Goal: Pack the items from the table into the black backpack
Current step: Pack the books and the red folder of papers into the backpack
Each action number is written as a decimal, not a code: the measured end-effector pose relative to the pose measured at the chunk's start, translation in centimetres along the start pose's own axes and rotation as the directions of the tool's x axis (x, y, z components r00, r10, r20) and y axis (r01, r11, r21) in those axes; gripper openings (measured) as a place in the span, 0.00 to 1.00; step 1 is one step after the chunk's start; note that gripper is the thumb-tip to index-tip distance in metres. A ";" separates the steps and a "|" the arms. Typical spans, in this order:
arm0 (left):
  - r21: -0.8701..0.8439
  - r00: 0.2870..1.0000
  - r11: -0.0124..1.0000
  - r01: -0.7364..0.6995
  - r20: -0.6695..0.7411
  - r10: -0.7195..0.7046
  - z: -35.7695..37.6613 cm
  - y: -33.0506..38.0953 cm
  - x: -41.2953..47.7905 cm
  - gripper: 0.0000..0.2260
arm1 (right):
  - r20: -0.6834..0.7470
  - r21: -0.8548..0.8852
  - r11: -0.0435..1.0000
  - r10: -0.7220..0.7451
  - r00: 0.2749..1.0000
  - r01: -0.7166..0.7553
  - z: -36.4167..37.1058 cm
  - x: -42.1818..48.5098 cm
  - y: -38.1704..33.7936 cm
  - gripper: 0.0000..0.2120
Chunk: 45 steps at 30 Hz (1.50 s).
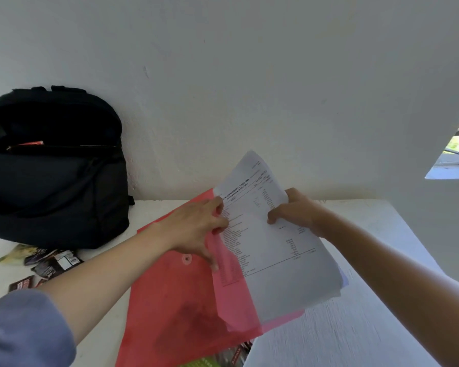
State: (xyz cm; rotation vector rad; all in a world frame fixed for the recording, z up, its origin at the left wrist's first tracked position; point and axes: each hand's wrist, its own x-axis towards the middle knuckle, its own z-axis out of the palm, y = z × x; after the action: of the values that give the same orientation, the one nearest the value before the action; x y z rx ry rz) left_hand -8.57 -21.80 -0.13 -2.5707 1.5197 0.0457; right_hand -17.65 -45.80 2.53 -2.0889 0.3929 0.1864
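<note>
Snack wrappers [53,263] lie on table [355,327] just in front of black backpack [53,168]; pack is at wall, top unzipped. Red folder [170,300] lies right of backpack. L hand [196,223] grips folder's flap edge, thumb spread. R hand [297,210] pinches paper stack [270,234], lower part inside folder.

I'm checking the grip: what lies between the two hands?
The head view shows printed papers spanning the gap between the left hand and right hand, their left edge under the red folder flap.
</note>
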 end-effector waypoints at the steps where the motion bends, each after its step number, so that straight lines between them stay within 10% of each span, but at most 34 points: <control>1: -0.026 1.000 1.000 -0.003 0.006 0.003 0.1 -0.2 0.2 0.32 | -0.004 -0.055 0.998 -0.023 1.000 0.023 0.2 0.2 0.0 0.08; 10: -0.258 0.984 0.953 0.158 0.123 -0.130 1.7 -1.3 1.0 0.47 | -0.030 -0.424 0.853 -0.348 0.937 0.303 2.8 1.3 1.0 0.09; 17: -0.628 0.820 0.579 0.520 0.176 -0.545 4.1 -7.0 -0.3 0.59 | -0.058 -0.302 0.906 -0.329 0.943 0.298 2.4 2.2 2.0 0.18; 34: -0.864 0.879 0.328 0.382 0.231 -0.416 -6.3 -8.9 -1.4 0.14 | -0.044 -0.072 0.956 -0.286 0.957 0.283 0.4 2.6 0.1 0.08; 45: -0.844 0.924 0.470 0.259 0.075 -0.375 -10.4 -7.6 -1.3 0.10 | 0.054 -0.050 0.941 -0.332 0.942 0.334 -0.7 1.3 -1.9 0.18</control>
State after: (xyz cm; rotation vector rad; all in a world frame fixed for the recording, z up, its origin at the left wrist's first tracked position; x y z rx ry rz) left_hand -3.06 -18.61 11.15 -3.6482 1.1460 0.8038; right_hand -15.76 -45.72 4.01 -2.1692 0.0019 0.0432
